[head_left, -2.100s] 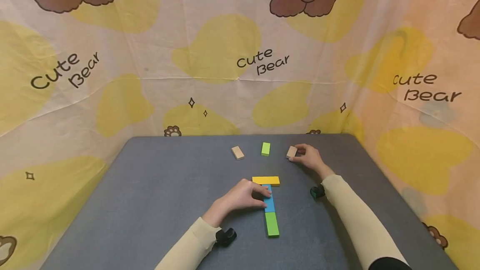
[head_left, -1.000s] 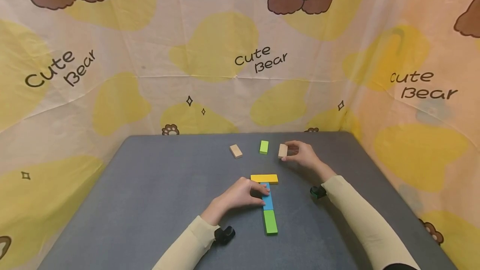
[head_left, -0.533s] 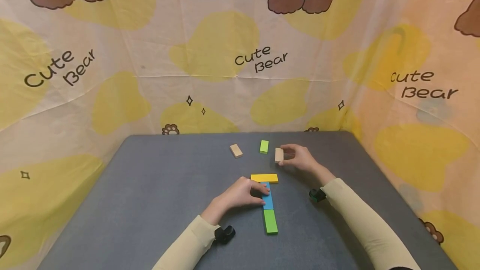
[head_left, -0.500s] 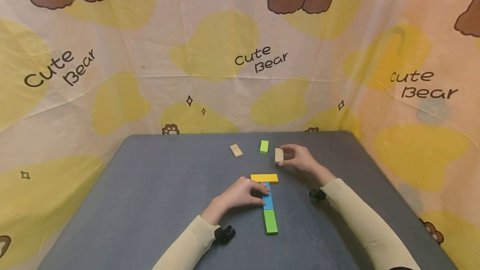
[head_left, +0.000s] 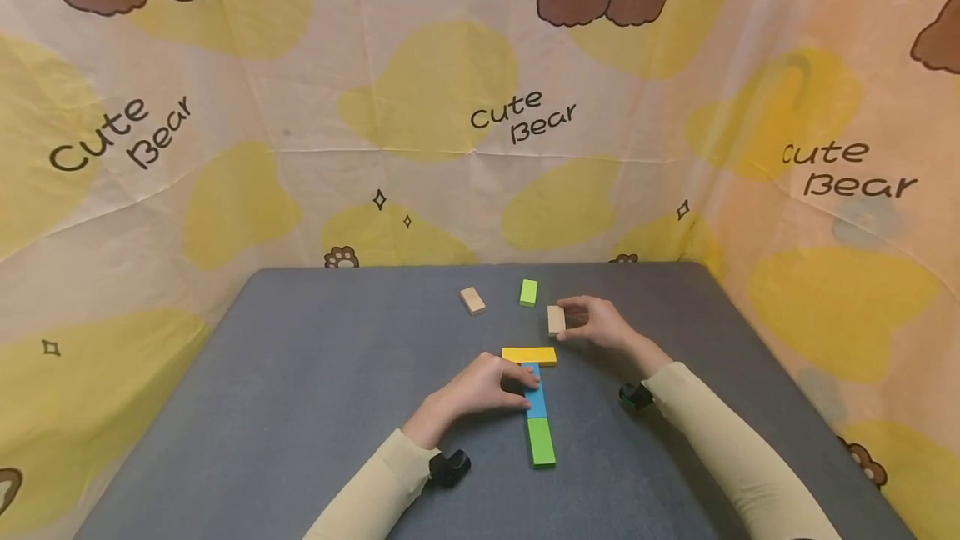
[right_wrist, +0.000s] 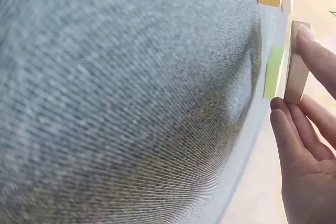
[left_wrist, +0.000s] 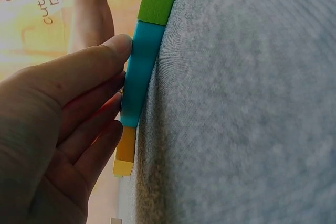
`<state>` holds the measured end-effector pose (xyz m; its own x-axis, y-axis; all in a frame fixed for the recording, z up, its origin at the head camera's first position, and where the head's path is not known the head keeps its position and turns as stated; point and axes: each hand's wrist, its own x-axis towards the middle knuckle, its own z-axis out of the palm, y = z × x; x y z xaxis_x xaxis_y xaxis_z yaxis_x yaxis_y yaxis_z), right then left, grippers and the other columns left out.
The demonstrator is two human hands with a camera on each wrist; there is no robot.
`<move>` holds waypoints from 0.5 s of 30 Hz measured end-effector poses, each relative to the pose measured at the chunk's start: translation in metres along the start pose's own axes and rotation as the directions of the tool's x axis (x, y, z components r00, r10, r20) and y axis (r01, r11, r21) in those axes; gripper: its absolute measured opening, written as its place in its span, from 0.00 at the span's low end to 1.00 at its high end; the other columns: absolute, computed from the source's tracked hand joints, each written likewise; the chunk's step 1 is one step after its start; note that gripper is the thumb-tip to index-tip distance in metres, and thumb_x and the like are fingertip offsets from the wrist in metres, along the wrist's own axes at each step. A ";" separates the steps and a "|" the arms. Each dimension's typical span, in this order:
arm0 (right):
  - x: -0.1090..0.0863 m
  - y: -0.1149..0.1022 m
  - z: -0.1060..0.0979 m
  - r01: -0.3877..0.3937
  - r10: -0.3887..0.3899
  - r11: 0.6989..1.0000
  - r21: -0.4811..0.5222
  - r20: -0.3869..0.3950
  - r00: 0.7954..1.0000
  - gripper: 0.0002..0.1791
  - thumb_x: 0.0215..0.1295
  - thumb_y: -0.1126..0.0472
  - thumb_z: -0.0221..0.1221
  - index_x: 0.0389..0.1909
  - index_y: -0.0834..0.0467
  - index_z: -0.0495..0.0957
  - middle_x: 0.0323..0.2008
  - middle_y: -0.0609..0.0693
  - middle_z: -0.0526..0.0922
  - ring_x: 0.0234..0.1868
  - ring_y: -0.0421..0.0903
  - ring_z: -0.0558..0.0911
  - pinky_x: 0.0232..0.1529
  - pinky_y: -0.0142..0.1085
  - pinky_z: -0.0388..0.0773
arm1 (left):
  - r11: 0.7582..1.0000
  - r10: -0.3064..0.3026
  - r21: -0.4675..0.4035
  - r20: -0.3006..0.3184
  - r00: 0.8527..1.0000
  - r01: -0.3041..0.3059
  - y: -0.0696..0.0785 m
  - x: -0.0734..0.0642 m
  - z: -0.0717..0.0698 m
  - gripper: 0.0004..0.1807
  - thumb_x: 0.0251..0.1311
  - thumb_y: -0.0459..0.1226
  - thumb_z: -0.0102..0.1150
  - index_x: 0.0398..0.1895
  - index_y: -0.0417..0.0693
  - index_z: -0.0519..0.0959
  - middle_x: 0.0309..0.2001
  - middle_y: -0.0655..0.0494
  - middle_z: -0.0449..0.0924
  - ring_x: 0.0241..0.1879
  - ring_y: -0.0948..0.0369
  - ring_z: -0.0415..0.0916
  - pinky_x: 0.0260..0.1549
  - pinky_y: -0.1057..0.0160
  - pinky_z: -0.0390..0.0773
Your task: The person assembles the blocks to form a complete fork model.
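Observation:
My right hand point(head_left: 600, 325) pinches a small plain wooden block point(head_left: 556, 321) between thumb and fingers. In the right wrist view that wooden block point(right_wrist: 297, 66) is held by its two ends above the grey surface. My left hand point(head_left: 480, 390) rests its thumb and fingertips on the blue block point(head_left: 536, 398); in the left wrist view they touch the upper face of this blue block point(left_wrist: 140, 72). A yellow block point(head_left: 528, 355) lies crosswise at the blue block's far end. A green block point(head_left: 541, 442) continues the line at its near end.
Toward the back of the grey table point(head_left: 337, 357) lie a second plain wooden block point(head_left: 472, 300) and a small light green block point(head_left: 528, 292). A printed cloth point(head_left: 420, 90) hangs behind and beside the table.
My right hand has carried the wooden block left and then nearer, toward the right end of the yellow block. The left hand has stayed at the blue block.

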<state>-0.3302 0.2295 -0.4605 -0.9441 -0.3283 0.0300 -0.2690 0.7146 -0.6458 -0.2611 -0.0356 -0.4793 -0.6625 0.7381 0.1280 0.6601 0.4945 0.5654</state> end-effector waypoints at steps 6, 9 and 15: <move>-0.002 -0.001 0.002 0.019 -0.019 1.000 0.002 0.019 1.000 0.38 0.49 0.54 0.73 0.62 0.61 0.72 0.62 0.60 0.77 0.61 0.57 0.79 0.59 0.49 0.77 | 1.000 0.001 0.008 0.002 1.000 -0.001 0.001 0.001 -0.001 0.16 0.52 0.47 0.70 0.45 0.63 0.86 0.49 0.69 0.86 0.56 0.74 0.78 0.58 0.69 0.76; -0.002 0.000 0.002 0.034 -0.034 0.999 -0.002 0.030 0.999 0.38 0.49 0.54 0.73 0.62 0.61 0.73 0.62 0.60 0.77 0.61 0.57 0.79 0.59 0.48 0.78 | 1.000 0.000 0.014 0.005 1.000 0.000 0.001 0.001 0.000 0.16 0.52 0.47 0.70 0.46 0.63 0.86 0.49 0.69 0.85 0.56 0.75 0.77 0.58 0.69 0.76; -0.001 0.002 0.005 0.046 -0.046 0.999 -0.001 0.053 0.998 0.37 0.50 0.54 0.73 0.62 0.60 0.73 0.61 0.60 0.77 0.60 0.57 0.79 0.59 0.48 0.78 | 1.000 0.001 0.014 0.004 1.000 -0.001 0.001 0.001 0.000 0.16 0.52 0.47 0.70 0.46 0.62 0.86 0.49 0.68 0.85 0.56 0.75 0.77 0.58 0.69 0.76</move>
<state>-0.3287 0.2283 -0.4654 -0.9192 -0.3932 0.0195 -0.3127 0.6992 -0.6429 -0.2607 -0.0345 -0.4788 -0.6608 0.7400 0.1254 0.6653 0.5002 0.5542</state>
